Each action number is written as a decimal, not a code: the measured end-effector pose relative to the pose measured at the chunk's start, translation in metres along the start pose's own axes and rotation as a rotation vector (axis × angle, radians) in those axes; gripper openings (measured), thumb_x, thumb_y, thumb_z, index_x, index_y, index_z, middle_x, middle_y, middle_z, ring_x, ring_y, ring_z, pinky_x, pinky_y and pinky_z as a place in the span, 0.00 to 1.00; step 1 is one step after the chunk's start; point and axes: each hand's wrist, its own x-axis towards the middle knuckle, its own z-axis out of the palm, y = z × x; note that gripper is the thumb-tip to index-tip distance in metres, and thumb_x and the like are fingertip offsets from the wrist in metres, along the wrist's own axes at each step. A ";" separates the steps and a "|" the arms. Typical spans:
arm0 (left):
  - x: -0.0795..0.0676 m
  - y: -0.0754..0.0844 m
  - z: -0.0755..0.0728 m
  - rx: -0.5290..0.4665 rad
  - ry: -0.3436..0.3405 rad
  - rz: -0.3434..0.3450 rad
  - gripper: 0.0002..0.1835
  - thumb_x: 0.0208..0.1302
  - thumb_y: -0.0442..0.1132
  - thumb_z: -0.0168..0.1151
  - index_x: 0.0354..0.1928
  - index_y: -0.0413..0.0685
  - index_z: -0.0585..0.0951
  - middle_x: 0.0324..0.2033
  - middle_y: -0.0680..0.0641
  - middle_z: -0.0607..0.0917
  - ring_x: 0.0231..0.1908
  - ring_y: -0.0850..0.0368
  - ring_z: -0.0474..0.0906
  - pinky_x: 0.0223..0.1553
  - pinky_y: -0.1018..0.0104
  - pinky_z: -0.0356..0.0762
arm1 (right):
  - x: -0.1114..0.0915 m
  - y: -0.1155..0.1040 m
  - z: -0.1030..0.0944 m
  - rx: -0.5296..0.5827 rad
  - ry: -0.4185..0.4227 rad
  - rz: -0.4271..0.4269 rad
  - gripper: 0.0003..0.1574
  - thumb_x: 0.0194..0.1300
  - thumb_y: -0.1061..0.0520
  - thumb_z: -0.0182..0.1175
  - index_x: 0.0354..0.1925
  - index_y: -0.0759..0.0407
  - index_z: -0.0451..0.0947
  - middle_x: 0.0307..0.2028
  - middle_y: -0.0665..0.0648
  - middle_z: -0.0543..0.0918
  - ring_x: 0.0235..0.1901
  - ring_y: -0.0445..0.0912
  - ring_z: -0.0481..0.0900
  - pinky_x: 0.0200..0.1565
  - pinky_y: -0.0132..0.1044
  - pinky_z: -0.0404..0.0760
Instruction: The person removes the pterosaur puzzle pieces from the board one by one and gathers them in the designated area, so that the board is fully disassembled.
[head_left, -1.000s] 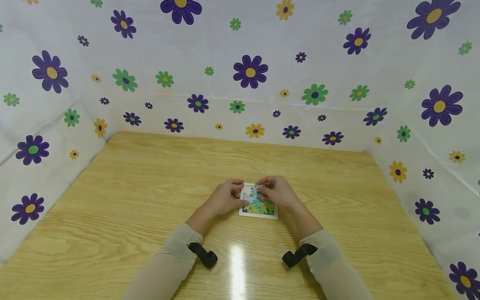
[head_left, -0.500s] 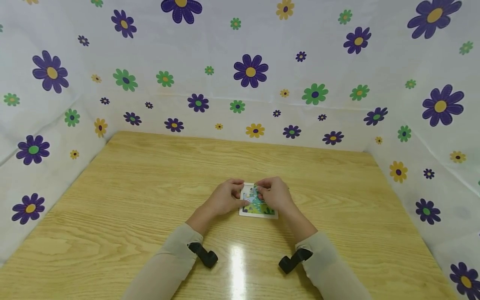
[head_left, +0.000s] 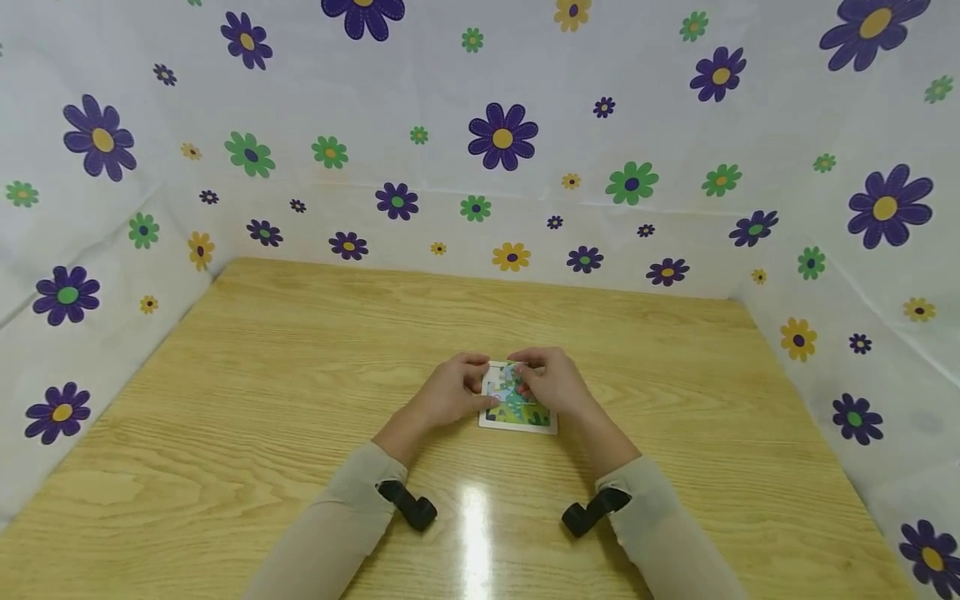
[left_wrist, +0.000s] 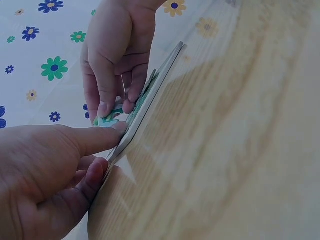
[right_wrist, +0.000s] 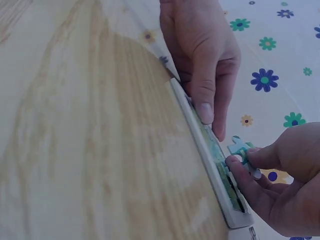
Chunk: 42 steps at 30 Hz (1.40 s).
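Observation:
A small jigsaw puzzle in a white-rimmed tray (head_left: 517,429) lies flat on the table, its picture in greens, blues and yellow. My left hand (head_left: 448,392) grips the tray's left side, thumb on top and fingers along the edge. In the right wrist view, a green and pale blue puzzle piece (right_wrist: 237,147) is pinched between thumb and fingers of my right hand (head_left: 558,385). That hand is over the tray's upper right part and covers some of the picture. White bare base shows at the tray's upper left.
The wood-grain table (head_left: 337,333) extends around the tray on every side. A white cloth (head_left: 420,83) printed with flowers stands behind it and along both sides. Black wrist mounts (head_left: 407,504) sit on both sleeves.
My right hand has turned and shifted slightly at the tray's upper right, its wrist swinging inward and then back out. My left hand keeps its grip on the tray.

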 end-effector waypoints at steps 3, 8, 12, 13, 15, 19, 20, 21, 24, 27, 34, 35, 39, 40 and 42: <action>0.000 0.000 0.000 -0.004 -0.007 0.001 0.36 0.60 0.42 0.73 0.69 0.39 0.72 0.60 0.46 0.77 0.39 0.59 0.73 0.40 0.66 0.73 | 0.000 0.000 -0.004 0.056 -0.005 0.019 0.16 0.74 0.61 0.56 0.57 0.65 0.79 0.48 0.66 0.83 0.29 0.44 0.83 0.35 0.33 0.85; 0.000 0.001 0.001 0.000 -0.006 0.000 0.36 0.61 0.42 0.73 0.69 0.38 0.72 0.64 0.46 0.75 0.39 0.59 0.73 0.41 0.66 0.73 | 0.000 0.004 -0.011 0.106 -0.025 0.028 0.18 0.73 0.61 0.58 0.58 0.65 0.78 0.47 0.66 0.81 0.30 0.42 0.83 0.37 0.32 0.84; 0.000 0.001 0.000 -0.013 -0.002 -0.006 0.37 0.61 0.41 0.73 0.69 0.38 0.71 0.58 0.46 0.78 0.38 0.59 0.72 0.40 0.66 0.72 | -0.003 0.008 -0.018 0.116 -0.016 0.021 0.20 0.73 0.61 0.58 0.60 0.65 0.77 0.46 0.65 0.82 0.31 0.41 0.84 0.38 0.30 0.84; 0.000 0.001 0.000 -0.020 -0.004 -0.009 0.37 0.60 0.41 0.73 0.70 0.38 0.71 0.55 0.46 0.79 0.38 0.59 0.72 0.40 0.66 0.72 | -0.005 0.009 -0.020 0.129 -0.006 0.026 0.20 0.72 0.61 0.59 0.60 0.64 0.76 0.45 0.65 0.82 0.31 0.41 0.84 0.38 0.30 0.84; -0.001 0.001 0.000 -0.036 -0.008 -0.014 0.37 0.60 0.41 0.73 0.70 0.39 0.70 0.49 0.46 0.79 0.37 0.59 0.71 0.39 0.66 0.71 | -0.007 0.011 -0.026 0.155 0.015 0.023 0.21 0.73 0.62 0.58 0.61 0.65 0.74 0.45 0.66 0.83 0.32 0.41 0.84 0.39 0.30 0.84; -0.002 0.001 -0.001 -0.050 -0.014 -0.007 0.37 0.61 0.40 0.73 0.70 0.39 0.70 0.45 0.47 0.78 0.35 0.58 0.70 0.38 0.66 0.70 | -0.011 0.018 -0.039 0.218 0.063 0.032 0.20 0.73 0.63 0.57 0.61 0.66 0.72 0.46 0.68 0.82 0.33 0.41 0.84 0.40 0.31 0.85; -0.003 0.002 -0.001 -0.051 -0.013 -0.004 0.37 0.61 0.40 0.73 0.70 0.39 0.70 0.45 0.47 0.78 0.35 0.58 0.70 0.38 0.66 0.70 | -0.012 0.020 -0.042 0.229 0.077 0.035 0.20 0.73 0.63 0.56 0.61 0.67 0.72 0.48 0.69 0.82 0.33 0.41 0.84 0.41 0.32 0.85; -0.003 0.002 -0.001 -0.052 -0.012 -0.003 0.37 0.60 0.40 0.73 0.70 0.38 0.70 0.45 0.47 0.78 0.35 0.58 0.70 0.38 0.66 0.70 | -0.014 0.022 -0.045 0.234 0.090 0.038 0.21 0.74 0.63 0.56 0.62 0.67 0.73 0.49 0.69 0.81 0.34 0.41 0.84 0.42 0.32 0.85; -0.003 0.002 -0.001 -0.056 -0.008 -0.006 0.37 0.60 0.40 0.73 0.70 0.39 0.71 0.44 0.47 0.78 0.35 0.59 0.70 0.38 0.66 0.70 | -0.017 0.027 -0.052 0.258 0.134 0.057 0.22 0.74 0.62 0.56 0.63 0.67 0.73 0.51 0.69 0.80 0.36 0.42 0.84 0.43 0.32 0.84; -0.003 0.001 -0.001 -0.059 -0.007 -0.010 0.37 0.60 0.40 0.73 0.70 0.39 0.71 0.43 0.47 0.79 0.35 0.58 0.70 0.38 0.66 0.69 | -0.021 0.032 -0.058 0.267 0.173 0.073 0.23 0.74 0.61 0.56 0.63 0.68 0.72 0.50 0.65 0.79 0.36 0.39 0.83 0.43 0.30 0.83; -0.001 0.000 0.000 -0.056 -0.015 -0.003 0.38 0.60 0.40 0.73 0.70 0.39 0.70 0.41 0.48 0.79 0.34 0.58 0.70 0.38 0.66 0.70 | -0.025 0.048 -0.070 0.260 0.252 0.083 0.22 0.73 0.60 0.58 0.60 0.72 0.74 0.39 0.54 0.81 0.31 0.36 0.80 0.37 0.26 0.80; -0.001 0.000 0.000 -0.054 -0.014 -0.005 0.38 0.60 0.40 0.73 0.70 0.39 0.70 0.41 0.48 0.79 0.34 0.58 0.70 0.38 0.66 0.70 | -0.026 0.050 -0.072 0.250 0.260 0.084 0.22 0.72 0.60 0.59 0.59 0.72 0.74 0.38 0.53 0.81 0.31 0.36 0.80 0.36 0.26 0.80; -0.001 0.001 0.001 -0.053 -0.011 -0.014 0.38 0.60 0.40 0.73 0.70 0.39 0.70 0.41 0.48 0.80 0.35 0.58 0.71 0.39 0.65 0.70 | -0.030 0.055 -0.078 0.244 0.265 0.106 0.24 0.72 0.60 0.60 0.61 0.73 0.73 0.38 0.52 0.80 0.31 0.34 0.81 0.37 0.25 0.81; -0.002 0.001 0.000 -0.054 -0.009 -0.019 0.38 0.60 0.40 0.73 0.70 0.40 0.70 0.41 0.48 0.80 0.35 0.58 0.71 0.39 0.65 0.70 | -0.031 0.056 -0.080 0.255 0.259 0.113 0.25 0.71 0.61 0.60 0.61 0.73 0.72 0.38 0.52 0.80 0.32 0.34 0.81 0.38 0.24 0.81; -0.002 0.001 0.001 -0.057 -0.006 -0.019 0.38 0.60 0.40 0.73 0.70 0.39 0.70 0.41 0.48 0.80 0.35 0.58 0.71 0.39 0.65 0.70 | -0.033 0.057 -0.081 0.265 0.253 0.127 0.25 0.71 0.62 0.60 0.62 0.74 0.71 0.39 0.52 0.79 0.32 0.34 0.81 0.39 0.24 0.81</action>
